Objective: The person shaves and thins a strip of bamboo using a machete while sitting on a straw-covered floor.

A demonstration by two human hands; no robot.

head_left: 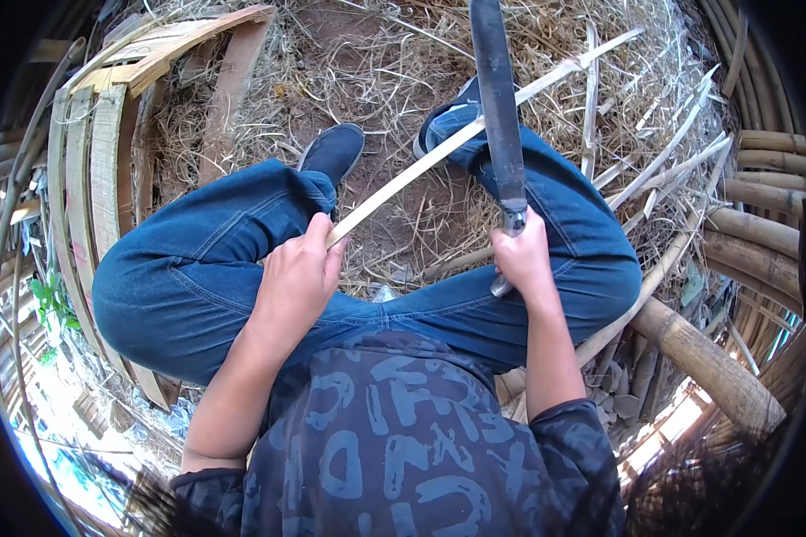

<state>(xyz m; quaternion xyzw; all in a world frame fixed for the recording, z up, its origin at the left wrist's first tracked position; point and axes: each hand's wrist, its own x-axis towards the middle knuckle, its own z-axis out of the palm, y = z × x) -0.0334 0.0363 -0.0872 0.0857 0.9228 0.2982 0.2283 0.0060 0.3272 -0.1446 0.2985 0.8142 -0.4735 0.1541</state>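
My left hand is closed around the near end of a long pale bamboo strip, which slants away to the upper right between my knees. In my right hand is the handle of a machete, its long dark blade pointing away from me. The blade crosses over the strip about midway along it; whether the two touch I cannot tell. Beyond the blade the strip runs on to a rougher, split-looking far end. The handle's butt shows just below my right fist.
A wooden crate or pallet stands on the left. Thin shavings cover much of the dirt ground. Split bamboo pieces lie on the right, near a thick bamboo pole and a stack of bamboo poles. My bent legs frame the work.
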